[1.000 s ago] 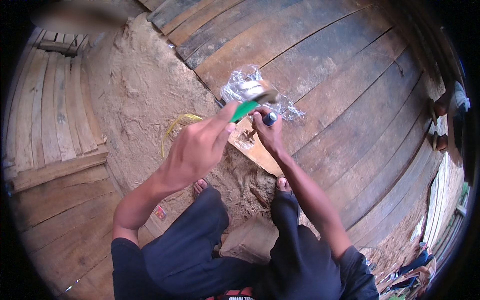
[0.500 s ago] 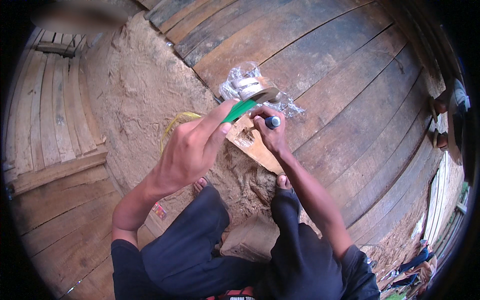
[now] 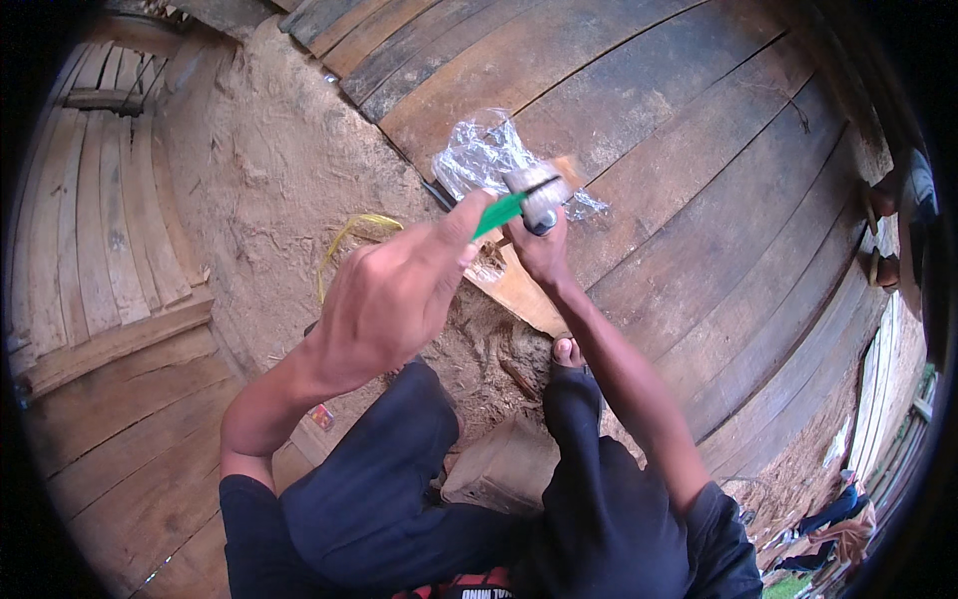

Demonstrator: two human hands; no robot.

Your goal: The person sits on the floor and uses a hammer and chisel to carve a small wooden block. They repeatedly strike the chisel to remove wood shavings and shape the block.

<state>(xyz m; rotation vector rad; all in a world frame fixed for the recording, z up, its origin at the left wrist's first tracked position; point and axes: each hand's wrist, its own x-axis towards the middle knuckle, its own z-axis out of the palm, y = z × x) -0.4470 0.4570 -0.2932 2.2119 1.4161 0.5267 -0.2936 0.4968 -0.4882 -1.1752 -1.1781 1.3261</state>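
Note:
My left hand (image 3: 389,295) grips the green handle of a mallet (image 3: 497,216). Its pale, blocky head is smeared by motion and sits over the top of a chisel (image 3: 542,226); whether they touch I cannot tell. Closed around that chisel, my right hand (image 3: 541,258) holds it upright, with only its dark, rounded handle end showing. Beneath lies a light-coloured piece of wood (image 3: 529,301) with a rough, chipped hollow (image 3: 489,262). The chisel's blade is hidden by my hand. My right foot (image 3: 566,351) is at the near end of the wood.
Crumpled clear plastic (image 3: 477,150) lies on the dark plank platform (image 3: 679,130) behind the work. A yellow strap (image 3: 344,240) rests on sawdust-covered ground (image 3: 269,180). Between my legs is a brownish block (image 3: 504,467). More planks (image 3: 120,210) stand to the left.
The mallet head has swung right and slightly down, from beside the plastic to over the chisel's end. My right hand stays around the chisel, with the wood beneath in nearly the same place.

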